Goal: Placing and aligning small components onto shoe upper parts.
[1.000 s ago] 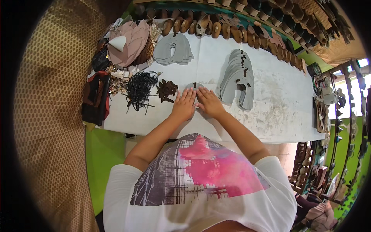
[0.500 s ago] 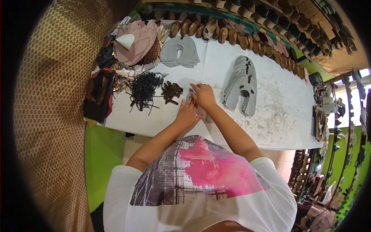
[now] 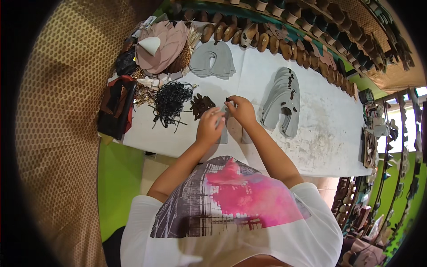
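A grey U-shaped piece (image 3: 222,134) lies on the white table just in front of me, partly covered by my hands. My right hand (image 3: 242,110) pinches its far end, where a small dark bit shows at the fingertips. Over the piece's left side is my left hand (image 3: 208,129), thumb and bent fingers apart, slightly blurred, with nothing visible in them. Beyond that hand sits a small pile of dark brown strips (image 3: 202,104). Stacked to the right are grey U-shaped pieces with dark strips on them (image 3: 278,95). Plain grey U-shaped pieces (image 3: 206,66) form another stack farther back.
Left of the brown strips lies a tangle of black beaded strands (image 3: 171,102). Pink sheets with a white cone (image 3: 150,45) and a dark red-and-black bundle (image 3: 118,107) crowd the left end. Shoe lasts (image 3: 274,44) line the table's far edge; shelves (image 3: 382,191) stand at right.
My left hand has lifted and shifted left off the grey piece, uncovering more of it. The fingers of my right hand have drawn in to a pinch at its far end.
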A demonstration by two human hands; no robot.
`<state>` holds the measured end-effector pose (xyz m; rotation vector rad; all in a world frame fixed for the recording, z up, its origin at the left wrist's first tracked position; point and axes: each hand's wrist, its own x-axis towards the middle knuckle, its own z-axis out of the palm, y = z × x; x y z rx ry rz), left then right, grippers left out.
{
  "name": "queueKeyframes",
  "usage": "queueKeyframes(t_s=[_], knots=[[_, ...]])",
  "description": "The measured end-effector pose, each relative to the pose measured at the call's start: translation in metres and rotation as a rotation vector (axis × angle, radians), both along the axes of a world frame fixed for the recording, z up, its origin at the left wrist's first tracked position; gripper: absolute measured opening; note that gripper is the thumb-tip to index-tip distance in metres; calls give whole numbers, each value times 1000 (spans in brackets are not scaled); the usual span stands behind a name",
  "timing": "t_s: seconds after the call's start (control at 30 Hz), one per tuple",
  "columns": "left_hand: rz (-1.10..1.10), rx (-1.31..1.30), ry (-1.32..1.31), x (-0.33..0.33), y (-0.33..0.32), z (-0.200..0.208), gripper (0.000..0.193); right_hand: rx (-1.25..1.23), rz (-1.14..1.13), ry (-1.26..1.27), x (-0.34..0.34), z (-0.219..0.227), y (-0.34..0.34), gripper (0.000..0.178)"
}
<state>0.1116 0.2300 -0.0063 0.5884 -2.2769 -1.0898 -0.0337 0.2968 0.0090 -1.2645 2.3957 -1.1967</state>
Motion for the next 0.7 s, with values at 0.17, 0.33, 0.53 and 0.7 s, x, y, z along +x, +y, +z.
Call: queueKeyframes(t_s=[0.17,0.33,0.53,0.7], knots=[[43,29,1,-24,-10,16,25,53,60,159,-2,14,28,13],[-49,54,-84,-38,-6,22,22,50,98,418,-4,18,44,17],[-113,303,-2,-43,-2,17,16,-31,65,205,0,26,58,19],[-208,259,-55,-42,-3,8,16,-58,38,-45,-5,15,70,23]])
